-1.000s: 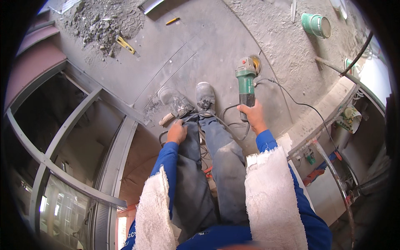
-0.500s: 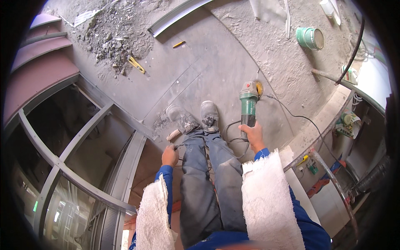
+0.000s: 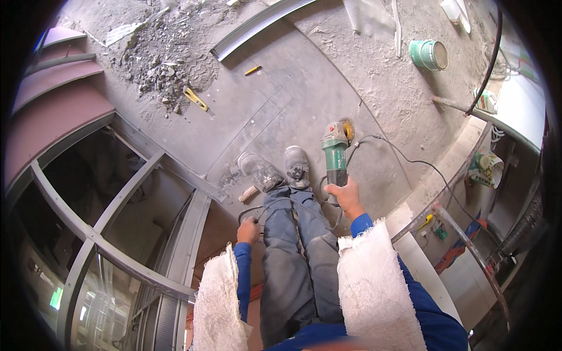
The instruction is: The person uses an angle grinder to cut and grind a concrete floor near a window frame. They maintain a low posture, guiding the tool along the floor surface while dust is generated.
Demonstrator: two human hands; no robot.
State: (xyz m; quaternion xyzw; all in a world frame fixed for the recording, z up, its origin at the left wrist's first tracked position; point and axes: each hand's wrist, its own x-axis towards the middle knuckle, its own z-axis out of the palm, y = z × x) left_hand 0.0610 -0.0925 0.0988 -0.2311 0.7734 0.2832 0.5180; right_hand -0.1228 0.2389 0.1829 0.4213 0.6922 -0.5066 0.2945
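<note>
My right hand (image 3: 348,199) is wrapped round the black rear grip of a green and grey angle grinder (image 3: 335,155), held over the floor to the right of my shoes. Its head points away from me, and a yellowish disc (image 3: 349,130) shows on the right side. A dark power cord (image 3: 243,212) loops across in front of my legs to my left hand (image 3: 248,231), whose fingers are closed round it beside my left knee. Another stretch of cord runs right from near the grinder's head. White cloth covers both forearms.
Ahead lie rubble (image 3: 161,70), a yellow utility knife (image 3: 195,99), a small yellow stick-shaped item (image 3: 253,71) and a metal channel (image 3: 263,26). A green bucket (image 3: 428,55) lies far right. Metal framing (image 3: 88,231) stands left, near pink boards (image 3: 64,123); a rusty pipe frame (image 3: 468,240) stands right.
The grinder and my right hand have shifted slightly left and nearer my legs. My left hand has moved a little right and closer to me, the cord loop now arching above it.
</note>
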